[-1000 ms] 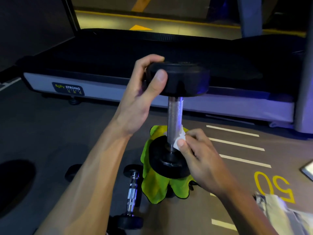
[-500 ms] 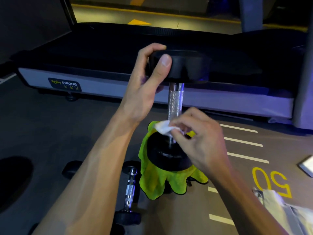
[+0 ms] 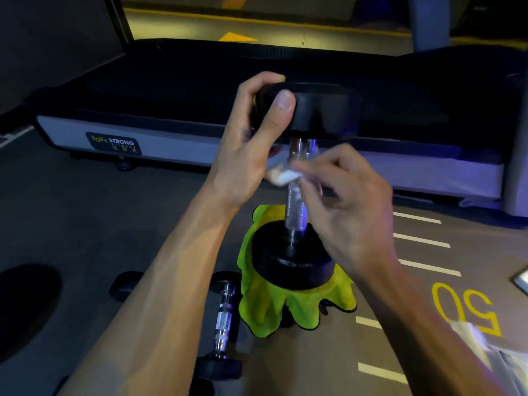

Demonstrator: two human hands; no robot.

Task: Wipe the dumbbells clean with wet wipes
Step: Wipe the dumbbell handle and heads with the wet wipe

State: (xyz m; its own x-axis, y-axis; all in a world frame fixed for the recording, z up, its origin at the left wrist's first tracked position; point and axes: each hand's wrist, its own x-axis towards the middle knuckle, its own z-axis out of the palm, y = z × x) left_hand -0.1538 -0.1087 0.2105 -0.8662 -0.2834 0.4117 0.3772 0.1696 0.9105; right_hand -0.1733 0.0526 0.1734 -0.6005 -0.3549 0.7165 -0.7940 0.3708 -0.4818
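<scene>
under your left hand (image 3: 245, 155) the big dumbbell (image 3: 297, 207) stands on end — thumb and fingers curled round its top head, which reads as a steadying hold so the bar can't tip while it's rubbed. its lower head sits on a yellow-green cloth (image 3: 274, 307), likely there to keep rubber off the floor (image 3: 85, 224). your right hand (image 3: 351, 212) pinches a white wet wipe (image 3: 285, 176) against the knurled bar just below the left-hand grip; the fingers are motion-blurred, so how far the wipe wraps round the bar can't be told. judgement: mid-wipe on the handle, heads possibly yet to do. below and left of the grips a smaller dumbbell (image 3: 223, 324) lies flat on the floor — apparently waiting its turn. beyond both hands, a treadmill (image 3: 171, 150).
</scene>
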